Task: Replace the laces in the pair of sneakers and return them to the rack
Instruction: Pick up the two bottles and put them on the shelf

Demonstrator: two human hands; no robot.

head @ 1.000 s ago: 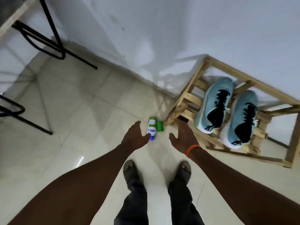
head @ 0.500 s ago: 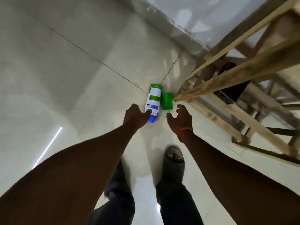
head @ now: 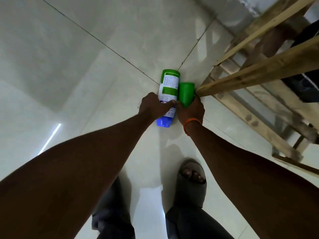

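Rack (head: 259, 71) of bare wood just right of your right hand (head: 190, 112); one bottle (head: 170, 85), one cap (head: 186, 94), two hands.

Your left hand (head: 155, 107) curls over the white bottle, which lies on the floor with its green end beyond your fingers and its blue end nearer you. Your right hand, one orange band (head: 192, 121) at its wrist, wraps the near end of the green cap, which touches the bottle's right side. Pale glossy floor tiles (head: 86, 66) run to a white wall (head: 241, 11) beyond both hands. Half a second ago both hands hovered spread, short of bottle and cap; now they grip them.
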